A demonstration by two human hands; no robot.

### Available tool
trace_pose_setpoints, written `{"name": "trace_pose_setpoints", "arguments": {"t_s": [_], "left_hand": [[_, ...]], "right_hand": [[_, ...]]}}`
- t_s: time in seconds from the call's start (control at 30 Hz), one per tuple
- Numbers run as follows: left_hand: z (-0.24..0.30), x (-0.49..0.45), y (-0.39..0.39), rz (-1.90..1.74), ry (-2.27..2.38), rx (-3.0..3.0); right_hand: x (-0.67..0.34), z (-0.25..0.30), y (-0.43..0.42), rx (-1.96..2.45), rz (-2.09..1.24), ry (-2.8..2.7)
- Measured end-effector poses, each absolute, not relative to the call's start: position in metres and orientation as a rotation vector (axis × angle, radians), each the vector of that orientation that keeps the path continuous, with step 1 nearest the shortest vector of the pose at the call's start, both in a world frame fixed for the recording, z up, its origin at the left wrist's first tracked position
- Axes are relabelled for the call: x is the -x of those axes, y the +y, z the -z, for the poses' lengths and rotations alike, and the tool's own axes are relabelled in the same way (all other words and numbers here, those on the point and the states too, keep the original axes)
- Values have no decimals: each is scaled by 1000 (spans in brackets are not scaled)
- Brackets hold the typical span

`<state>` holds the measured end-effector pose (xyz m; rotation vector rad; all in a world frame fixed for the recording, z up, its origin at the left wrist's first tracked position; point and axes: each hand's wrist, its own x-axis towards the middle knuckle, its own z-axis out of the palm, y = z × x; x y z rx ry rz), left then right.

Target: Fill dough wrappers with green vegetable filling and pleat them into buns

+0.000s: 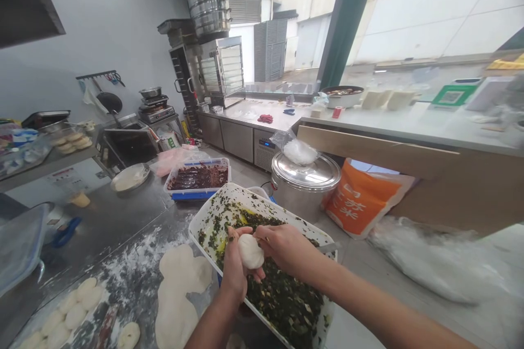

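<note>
**A:** We're right over a white tray of chopped greens, both hands at work. What have they got?

**B:** A white dough ball, held just above the filling. The left hand cups it from beneath, its fingers curled under; the right hand sits against its side, fingers closed over the top. Both are gripping it, softly by the look of it.

**A:** What's the step?

**B:** My read: shaping a stuffed bun. No seam shows from here, so I can't say how closed it is. This calls for a gentle pinch that seals the skin without tearing it.

**A:** Textures?

**B:** The greens filling is dark and oily, flecked with pale cubes. The dough is smooth and matte. On the flour-dusted steel desk, a slack dough mass lies just left of the tray, with rounded dough pieces at lower left.

**A:** Farther out?

**B:** Toward the middle of the frame, a plastic tub of dark red paste, and a steel stockpot with its lid on.
</note>
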<state>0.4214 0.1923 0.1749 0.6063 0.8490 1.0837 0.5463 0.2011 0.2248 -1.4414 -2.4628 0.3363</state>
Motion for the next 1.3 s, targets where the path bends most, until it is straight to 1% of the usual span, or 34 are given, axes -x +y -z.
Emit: {"name": "trace_pose_setpoints", "arguments": {"t_s": [0.17,0.33,0.4,0.53,0.6,0.67,0.73,0.9,1.0,1.13,1.3], "left_hand": [[-171,-423,191,-1122,893,-609],[-170,-426,192,-1059,932,-527],[-174,-425,193,-1015,907,-516],[-180,-422,193,-941,850,-490],[-181,-422,191,-997,826,-483],[-180,-422,188,-1095,825,-495],[-178,-423,187,-1118,834,-522],[-179,-420,192,-941,787,-521],[-181,-418,194,-973,751,-521],[-179,-418,192,-1090,822,-591],[-174,-416,196,-967,896,-569]], "right_hand": [[-548,-228,199,1467,-427,-2415],[-549,-236,196,1235,-562,-2523],[-551,-237,197,1199,-546,-2534],[-551,-236,199,1348,-502,-2405],[-550,-235,199,1372,-487,-2355],[-550,-234,199,1316,-483,-2359],[-550,-235,199,1238,-486,-2386],[-550,-238,198,1220,-470,-2423],[-550,-237,199,1281,-466,-2390],[-550,-231,197,1336,-504,-2279],[-549,-229,195,1275,-470,-2327]]}}
